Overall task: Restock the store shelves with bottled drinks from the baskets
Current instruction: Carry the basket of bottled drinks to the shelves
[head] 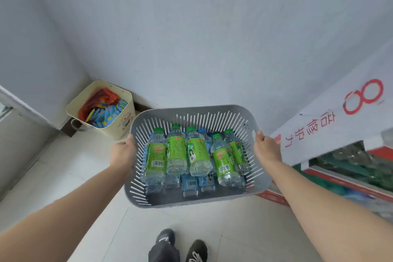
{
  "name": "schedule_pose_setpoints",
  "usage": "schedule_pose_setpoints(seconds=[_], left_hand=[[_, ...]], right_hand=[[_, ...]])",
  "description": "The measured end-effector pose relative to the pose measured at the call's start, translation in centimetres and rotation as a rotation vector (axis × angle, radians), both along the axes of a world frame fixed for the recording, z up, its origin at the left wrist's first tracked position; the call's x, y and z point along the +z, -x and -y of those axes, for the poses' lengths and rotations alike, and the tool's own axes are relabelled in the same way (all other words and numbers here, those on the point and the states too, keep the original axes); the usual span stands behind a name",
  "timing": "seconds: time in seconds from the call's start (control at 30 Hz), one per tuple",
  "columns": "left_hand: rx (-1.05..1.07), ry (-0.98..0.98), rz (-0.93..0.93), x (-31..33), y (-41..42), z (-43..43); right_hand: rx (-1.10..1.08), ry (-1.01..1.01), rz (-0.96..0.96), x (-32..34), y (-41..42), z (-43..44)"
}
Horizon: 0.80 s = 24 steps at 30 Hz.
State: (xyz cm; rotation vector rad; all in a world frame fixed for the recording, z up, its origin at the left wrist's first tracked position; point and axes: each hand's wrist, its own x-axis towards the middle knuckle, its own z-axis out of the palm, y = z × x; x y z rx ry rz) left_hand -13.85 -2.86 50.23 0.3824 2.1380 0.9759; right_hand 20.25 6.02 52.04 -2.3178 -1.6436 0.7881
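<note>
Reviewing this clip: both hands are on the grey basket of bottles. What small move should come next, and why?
Probably swing the grey basket toward the shelves on the person's right. The left hand and right hand grip its opposite rims, it is held off the floor, and the green-label bottles all lie inside, none shelved yet.
</note>
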Motion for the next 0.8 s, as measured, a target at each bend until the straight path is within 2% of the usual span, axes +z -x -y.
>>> schedule_pose_setpoints(seconds=[0.23, 0.4, 0.8], left_hand=[[-0.244, 0.026, 0.077, 1.3, -5.8, 4.0], [-0.474, 0.021, 0.076, 2.4, -11.7, 6.6], [-0.952, 0.065, 0.088, 3.1, -33.5, 14.0]], right_hand=[[-0.301, 0.044, 0.056, 2.9, -7.2, 13.7], [-0.485, 0.071, 0.015, 3.5, -12.7, 24.3], [-1.001, 0.017, -0.123, 4.8, -27.2, 48.6]])
